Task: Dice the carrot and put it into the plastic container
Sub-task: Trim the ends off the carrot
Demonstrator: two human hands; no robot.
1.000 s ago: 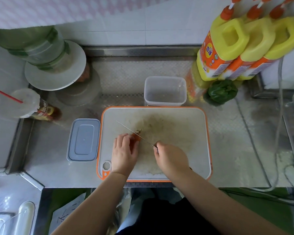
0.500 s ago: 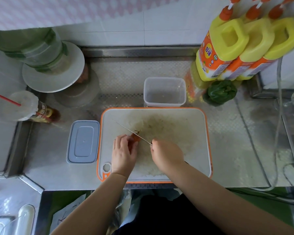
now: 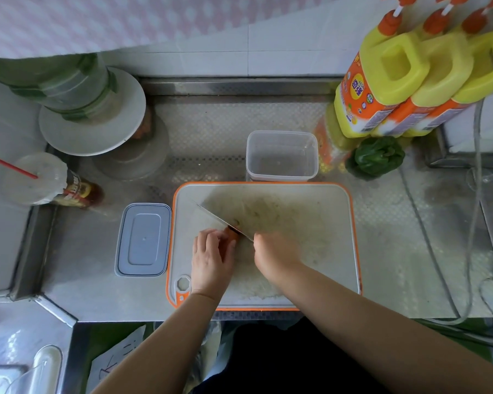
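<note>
A: Where is the carrot [image 3: 231,234] now?
B: It lies on the cutting board [image 3: 310,237], near the left side of the board. Only a small orange piece is visible, because the left hand [image 3: 211,260] covers it; the fingers [image 3: 208,237] are curled over it and press it down.
A: And the right hand [image 3: 273,255]?
B: Its fingers are closed around the handle of the knife [image 3: 219,220]. The blade goes diagonally over the board and touches the carrot.
A: The plastic container [image 3: 281,156]?
B: It stands open on the bench [image 3: 410,251], just behind the board. Its lid [image 3: 143,239] lies just left of the board.
</note>
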